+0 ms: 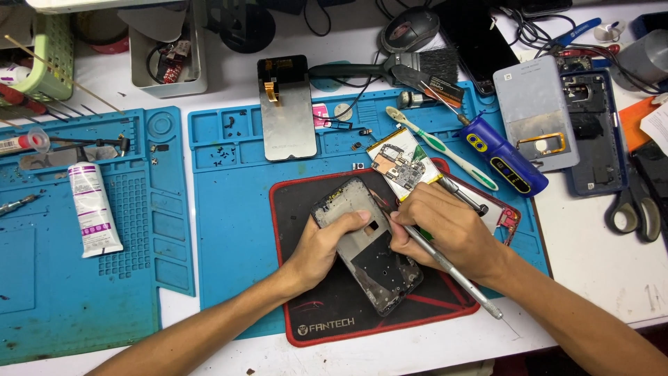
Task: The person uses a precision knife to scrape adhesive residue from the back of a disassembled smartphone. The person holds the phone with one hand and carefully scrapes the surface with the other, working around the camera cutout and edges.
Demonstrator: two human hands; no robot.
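- The opened phone frame [367,244] is a thin, dark, rounded-corner shell with a dull grey metal plate inside and a small square cut-out; it lies tilted on a black mouse pad [334,306] with a red stitched edge, near the middle of the white surface [591,264].
- The left hand [323,247] is curled narrow round the frame's left edge, thumb pressed on the inner plate, holding it steady.
- The right hand [438,226] is closed in a pen grip on a slim silver screwdriver [445,261]; the knurled shaft runs back to the near right, and the tip meets the frame beside the left thumb.
- Under the pad lies a blue silicone work mat [229,209] with moulded shallow compartments; several of the far ones hold tiny dark screws and small parts.
- A second blue mat [42,278] to the left carries a white squeeze tube [94,209] lying flat.
- Just far of the right hand sits a small circuit board [400,163] on a white backing, with a white and green toothbrush [442,147] and a blue cylindrical tool [504,157] to its right.
- A glossy dark screen panel [287,108] lies face down at the far edge of the mat.
- A grey box [169,59] at the far left holds a tangle of wires and a small board; a pale green slotted basket [45,59] stands beside it, contents unclear.
- Scissors [634,209] with grey handles lie at the right edge.
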